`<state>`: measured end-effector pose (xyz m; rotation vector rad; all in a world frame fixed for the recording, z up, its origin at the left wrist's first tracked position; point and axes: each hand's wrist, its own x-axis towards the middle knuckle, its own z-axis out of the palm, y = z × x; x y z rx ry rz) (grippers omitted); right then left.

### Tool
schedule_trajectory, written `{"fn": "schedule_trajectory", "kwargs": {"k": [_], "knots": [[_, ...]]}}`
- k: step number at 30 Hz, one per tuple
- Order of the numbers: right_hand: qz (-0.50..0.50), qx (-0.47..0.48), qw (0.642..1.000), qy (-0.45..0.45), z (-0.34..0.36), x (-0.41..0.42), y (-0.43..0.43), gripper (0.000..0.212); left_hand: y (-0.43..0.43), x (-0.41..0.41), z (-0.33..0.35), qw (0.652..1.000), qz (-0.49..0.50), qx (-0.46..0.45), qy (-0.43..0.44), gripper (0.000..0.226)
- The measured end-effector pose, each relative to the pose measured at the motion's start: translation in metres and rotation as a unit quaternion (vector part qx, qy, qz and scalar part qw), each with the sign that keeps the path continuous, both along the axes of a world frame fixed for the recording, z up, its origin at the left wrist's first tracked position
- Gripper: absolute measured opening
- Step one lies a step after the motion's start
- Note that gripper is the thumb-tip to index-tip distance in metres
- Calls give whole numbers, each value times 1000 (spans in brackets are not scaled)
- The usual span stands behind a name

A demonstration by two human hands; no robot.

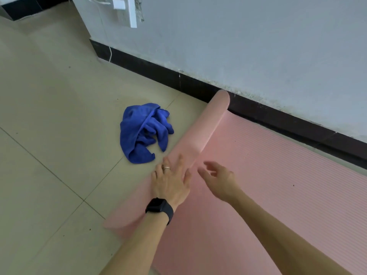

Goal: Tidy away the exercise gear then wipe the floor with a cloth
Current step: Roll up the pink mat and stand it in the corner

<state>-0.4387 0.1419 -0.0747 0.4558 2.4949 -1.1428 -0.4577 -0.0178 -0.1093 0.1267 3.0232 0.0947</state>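
Observation:
A pink exercise mat (278, 175) lies flat on the tiled floor along the wall. Its left end is curled over into a low roll (210, 124). My left hand (170, 181), with a ring and a black watch on the wrist, presses flat on the roll's near part, fingers spread. My right hand (216, 177) hovers just right of it above the flat mat, fingers apart and slightly blurred, holding nothing. A crumpled blue cloth (143, 132) lies on the tiles just left of the roll, apart from both hands.
A grey wall with a dark skirting board (258, 108) runs diagonally behind the mat. A white socket with a plugged charger (123, 8) and cable hangs on the wall corner at top left. Beige floor tiles (49, 116) spread to the left.

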Motion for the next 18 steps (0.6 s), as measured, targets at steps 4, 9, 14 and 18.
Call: {"fn": "schedule_trajectory", "kwargs": {"k": [4,9,14,18], "knots": [[-110,-143,984,5,-8,-23,-27,50,2,2,11,997,-31,37,65,58],[-150,-197,967,-58,-9,-44,-36,48,-7,-19,10,999,-14,36,-3,58],[-274,-340,896,-78,-19,-66,-45,42,-10,-14,2,993,-42,108,27,67],[-309,-386,868,-54,-30,-68,-43,44,-24,-27,2,928,62,354,-97,54]]}}
